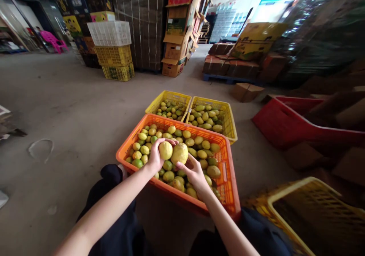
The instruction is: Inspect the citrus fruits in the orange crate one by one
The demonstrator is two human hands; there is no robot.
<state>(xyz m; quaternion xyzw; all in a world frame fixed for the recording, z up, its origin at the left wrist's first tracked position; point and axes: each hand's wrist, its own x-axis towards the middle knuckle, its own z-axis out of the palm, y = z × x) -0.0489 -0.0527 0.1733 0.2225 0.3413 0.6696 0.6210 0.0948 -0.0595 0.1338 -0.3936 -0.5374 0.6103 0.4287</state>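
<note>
My left hand (156, 156) is closed on a round yellow lemon (165, 150). Close beside it, my right hand (195, 171) grips a larger, bumpier yellow lemon (179, 154), with the thumb at its lower side. Both fruits are held just above an orange plastic crate (228, 168), side by side and almost touching. Under my hands the crate holds many more lemons (169, 176), some yellow and some green. Part of the pile is hidden by my hands and forearms.
Two yellow crates (231, 115) with more lemons stand right behind the orange one. A red bin (268, 115) with cardboard is at the right, and another yellow crate (285, 187) lies near my right knee. Stacked crates (114, 56) and cartons (173, 50) stand farther back.
</note>
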